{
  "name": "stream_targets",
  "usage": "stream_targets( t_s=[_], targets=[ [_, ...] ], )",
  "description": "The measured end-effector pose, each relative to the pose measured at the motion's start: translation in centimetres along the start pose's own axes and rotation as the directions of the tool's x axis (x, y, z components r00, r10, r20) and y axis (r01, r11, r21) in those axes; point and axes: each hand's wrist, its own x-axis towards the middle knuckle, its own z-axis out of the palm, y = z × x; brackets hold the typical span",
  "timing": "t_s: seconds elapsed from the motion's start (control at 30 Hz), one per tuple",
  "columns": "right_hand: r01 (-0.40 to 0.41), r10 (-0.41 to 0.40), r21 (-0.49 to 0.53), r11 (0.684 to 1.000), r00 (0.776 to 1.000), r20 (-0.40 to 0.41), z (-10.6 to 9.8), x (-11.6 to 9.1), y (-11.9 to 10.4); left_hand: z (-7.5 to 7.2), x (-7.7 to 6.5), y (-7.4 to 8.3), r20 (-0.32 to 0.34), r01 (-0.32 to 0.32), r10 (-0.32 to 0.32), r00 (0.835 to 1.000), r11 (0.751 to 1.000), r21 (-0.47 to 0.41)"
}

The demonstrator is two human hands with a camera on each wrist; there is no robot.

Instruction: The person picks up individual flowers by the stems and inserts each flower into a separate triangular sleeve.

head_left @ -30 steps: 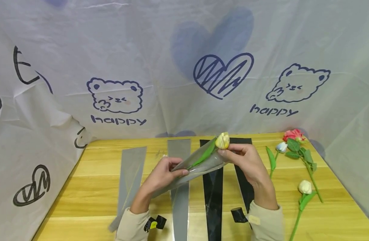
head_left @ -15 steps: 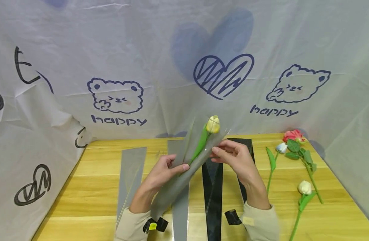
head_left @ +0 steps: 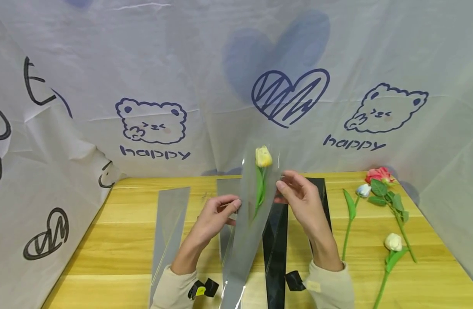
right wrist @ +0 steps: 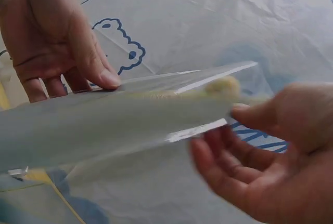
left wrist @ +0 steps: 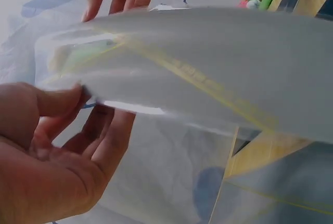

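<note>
Yellow tulip (head_left: 263,157) inside grey sleeve (head_left: 247,240), bloom near its twelve o'clock. Left hand (head_left: 216,214) at nine, fingers curled, pinching sleeve edge against thumb; right hand (head_left: 303,197) at two, fingers bent, pinching opposite edge.

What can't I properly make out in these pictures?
White tulip, head view: stem end cut off by the bottom edge.
Rightmost black sleeve, head view: partly hidden by the right forearm.
Yellow tulip, left wrist view: blurred behind the film sleeve.
Yellow stripe, left wrist view: any markings too blurred to read.
</note>
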Motion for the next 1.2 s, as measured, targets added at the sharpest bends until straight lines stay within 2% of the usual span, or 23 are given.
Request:
stream_targets(
  t_s=[0.13,0.23,0.33,0.47,0.53,0.6,0.7,0.87,0.93,1.0,1.1,1.2],
  targets=[
    [-0.017,0.024,-0.048,0.999,0.987,0.16,0.2,-0.1,-0.2,0.4,0.0,0.2,-0.12,-0.055,0.051,0.991,0.998,-0.03],
    [-0.018,0.028,-0.056,0.998,0.984,0.178,0.7,-0.2,-0.2,0.4,0.0,0.3,-0.157,-0.096,0.09,0.983,0.995,-0.031],
    [-0.01,0.017,-0.058,0.998,0.992,0.123,1.1,-0.2,-0.2,0.2,0.1,0.3,-0.131,-0.088,0.083,0.988,0.996,-0.03],
    [-0.017,0.019,-0.062,0.998,0.999,0.045,1.3,0.0,0.1,0.1,0.2,-0.2,0.001,-0.015,0.015,1.0,0.999,-0.046],
    [-0.028,0.029,-0.066,0.997,0.999,0.02,1.2,0.1,0.4,0.3,0.3,-0.6,0.073,0.016,-0.011,0.997,0.998,-0.066],
    [-0.044,0.044,-0.065,0.997,0.999,0.006,1.2,0.1,0.6,0.6,0.4,-0.9,0.112,0.029,-0.018,0.994,0.995,-0.096],
    [-0.072,0.072,-0.05,0.996,0.997,-0.001,1.0,0.2,0.8,1.1,0.5,-1.2,0.109,0.015,-0.002,0.994,0.992,-0.124],
    [-0.075,0.076,-0.013,0.997,0.997,0.005,0.7,0.3,0.9,1.0,0.4,-0.8,0.042,-0.02,0.024,0.999,0.994,-0.103],
    [-0.061,0.061,0.003,0.998,0.998,0.006,0.5,0.4,0.8,0.1,0.1,-0.3,-0.004,-0.012,0.011,1.0,0.994,-0.107],
    [-0.064,0.064,0.011,0.998,0.998,0.007,0.4,0.5,0.8,-1.6,-0.6,0.2,-0.053,0.008,-0.014,0.998,0.994,-0.111],
    [-0.096,0.096,-0.01,0.995,0.995,0.018,0.5,0.4,1.0,-5.3,-2.5,0.4,-0.152,0.052,-0.065,0.986,0.995,-0.089],
    [-0.131,0.134,-0.057,0.99,0.99,0.052,0.9,0.3,1.3,-9.8,-5.2,-0.1,-0.232,0.102,-0.104,0.967,0.995,-0.022]
  ],
)
